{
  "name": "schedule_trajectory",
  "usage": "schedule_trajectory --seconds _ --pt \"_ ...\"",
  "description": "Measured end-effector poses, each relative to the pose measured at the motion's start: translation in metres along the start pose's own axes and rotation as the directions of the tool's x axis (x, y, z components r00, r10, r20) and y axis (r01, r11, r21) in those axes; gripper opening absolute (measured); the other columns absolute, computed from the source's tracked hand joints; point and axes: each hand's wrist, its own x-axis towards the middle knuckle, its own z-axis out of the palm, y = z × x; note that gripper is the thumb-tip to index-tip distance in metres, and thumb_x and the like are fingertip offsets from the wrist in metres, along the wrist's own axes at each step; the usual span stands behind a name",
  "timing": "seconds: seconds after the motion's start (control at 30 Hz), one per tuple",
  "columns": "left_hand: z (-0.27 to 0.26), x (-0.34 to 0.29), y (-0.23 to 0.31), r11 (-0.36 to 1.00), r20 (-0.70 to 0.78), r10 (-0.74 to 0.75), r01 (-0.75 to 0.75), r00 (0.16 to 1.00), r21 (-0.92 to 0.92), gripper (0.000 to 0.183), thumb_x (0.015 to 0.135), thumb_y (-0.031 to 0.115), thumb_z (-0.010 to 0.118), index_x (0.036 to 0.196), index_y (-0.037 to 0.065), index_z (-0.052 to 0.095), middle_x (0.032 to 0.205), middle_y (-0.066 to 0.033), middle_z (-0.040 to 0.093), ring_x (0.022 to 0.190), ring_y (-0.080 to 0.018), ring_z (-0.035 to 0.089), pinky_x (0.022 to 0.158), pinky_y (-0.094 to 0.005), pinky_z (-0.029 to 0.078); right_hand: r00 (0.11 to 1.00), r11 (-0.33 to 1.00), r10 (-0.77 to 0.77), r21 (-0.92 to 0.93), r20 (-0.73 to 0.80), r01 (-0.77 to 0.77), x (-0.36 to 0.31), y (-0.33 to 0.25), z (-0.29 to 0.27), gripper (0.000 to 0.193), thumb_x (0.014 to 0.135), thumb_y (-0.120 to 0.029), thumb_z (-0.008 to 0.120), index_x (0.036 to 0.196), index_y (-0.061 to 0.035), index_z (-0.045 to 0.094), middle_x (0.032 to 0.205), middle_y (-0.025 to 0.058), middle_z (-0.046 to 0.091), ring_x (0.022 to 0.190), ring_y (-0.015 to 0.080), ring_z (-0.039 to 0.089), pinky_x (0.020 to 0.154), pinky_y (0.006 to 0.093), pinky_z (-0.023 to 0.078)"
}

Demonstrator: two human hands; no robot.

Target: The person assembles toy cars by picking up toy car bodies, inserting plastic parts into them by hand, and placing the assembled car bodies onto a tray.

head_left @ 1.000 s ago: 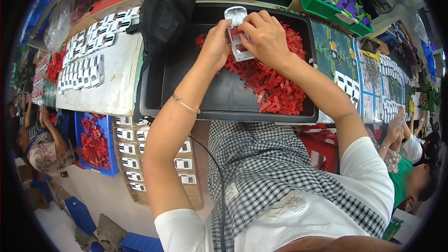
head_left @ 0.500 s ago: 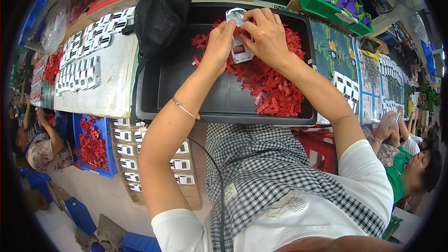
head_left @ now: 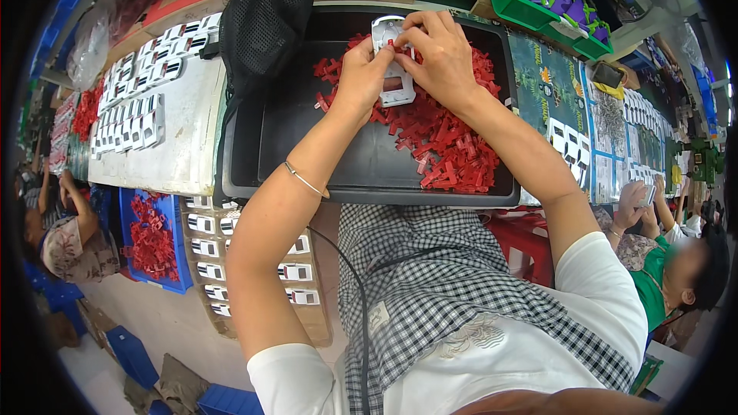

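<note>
Over the far part of a black tray (head_left: 284, 165), my left hand (head_left: 360, 81) is closed round the side of a white toy car shell (head_left: 397, 97). The shell's hollow inside is partly turned up. My right hand (head_left: 442, 61) pinches a small red plastic piece (head_left: 390, 43) against the inside of the shell, with its thumb and fingers bent. How deep the piece sits is hidden by the fingers. Beneath both hands spreads a heap of red plastic parts (head_left: 457, 157), filling mostly the tray's right side.
A black mesh bag (head_left: 265, 27) overlaps the tray's far left corner. Rows of white car shells (head_left: 131, 124) stand on the left board. Below left are a blue bin (head_left: 178, 265) of red parts and a cardboard sheet (head_left: 319, 315) with shells. Co-workers (head_left: 653, 273) sit at both sides.
The shell has tilted a little in my left hand. My right fingers have closed in with a red piece now visible at their tips. A co-worker at the right has moved slightly.
</note>
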Motion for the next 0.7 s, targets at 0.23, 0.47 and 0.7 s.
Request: schedule_trajectory --seconds 0.23,0.47,0.7 --pt "-0.004 0.003 -0.008 0.998 -0.033 0.056 -0.056 0.998 0.008 0.018 0.094 0.01 0.051 0.104 -0.002 0.062 0.089 -0.0071 0.066 0.074 -0.0115 0.063 0.064 -0.0288 0.054 0.983 0.931 0.181 0.315 0.039 -0.184 -0.001 0.006 0.0 0.042 0.071 -0.007 0.073 0.111 -0.0069 0.06 0.108 0.0074 0.06 0.1 0.0229 0.057 0.084 0.0337 0.049" --pt "-0.003 0.008 -0.02 0.964 -0.019 0.173 -0.165 0.985 0.207 0.018 0.086 0.012 0.057 0.093 -0.004 0.064 0.075 -0.0071 0.067 0.066 -0.0091 0.059 0.058 -0.028 0.048 0.878 0.652 0.353 0.588 0.323 -0.479 -0.002 0.014 0.009 0.044 0.078 -0.004 0.067 0.121 0.0009 0.056 0.106 0.0096 0.064 0.091 0.0106 0.06 0.072 0.023 0.051" --pt "-0.002 0.008 -0.021 0.966 -0.039 0.166 -0.155 0.985 0.207 0.018 0.084 0.012 0.058 0.091 -0.003 0.064 0.073 -0.0084 0.066 0.063 -0.0109 0.059 0.058 -0.0286 0.047 0.85 0.633 0.357 0.569 0.387 -0.525 -0.001 0.018 0.009 0.043 0.079 -0.001 0.067 0.121 0.0026 0.058 0.104 0.0091 0.065 0.087 0.009 0.061 0.071 0.0231 0.052"
